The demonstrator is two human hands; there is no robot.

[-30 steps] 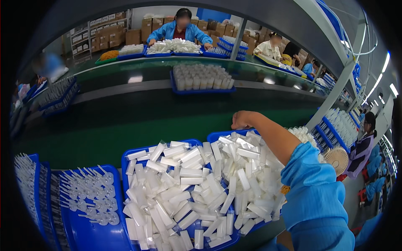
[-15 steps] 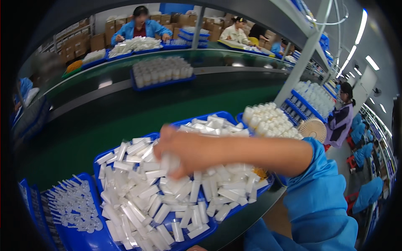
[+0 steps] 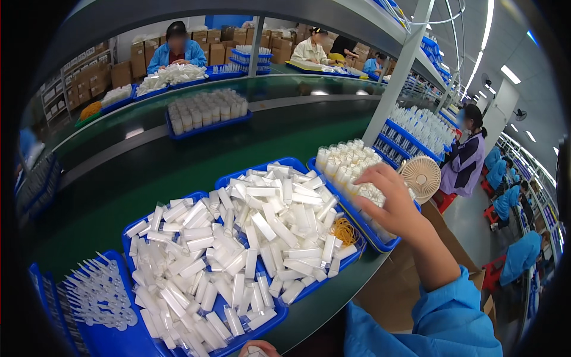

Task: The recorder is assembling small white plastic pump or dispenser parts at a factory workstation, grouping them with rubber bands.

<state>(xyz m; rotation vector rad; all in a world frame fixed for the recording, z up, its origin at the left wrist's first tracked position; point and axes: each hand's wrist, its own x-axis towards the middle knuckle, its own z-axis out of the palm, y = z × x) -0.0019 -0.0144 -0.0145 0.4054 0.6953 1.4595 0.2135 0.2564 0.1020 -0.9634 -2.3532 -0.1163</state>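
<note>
My right hand reaches over a blue tray of upright bundled white pieces. Its fingers and thumb are apart, and nothing shows between them. At the lower edge only a bit of my left hand comes into view, closed around a white thing, mostly cut off by the frame. Before me, two blue trays are heaped with loose white flat pieces in clear sleeves. A clump of yellow rubber bands lies at the right end of the heap.
Far left, a blue tray holds clear thin-stemmed plastic parts. A beige fan stands beside a metal post. Across the green conveyor, people work at trays. An open cardboard box sits below the table edge.
My right hand has moved right, from above the heap of loose white pieces to the tray of bundles, and its fingers have spread. My left hand shows slightly more at the lower edge.
</note>
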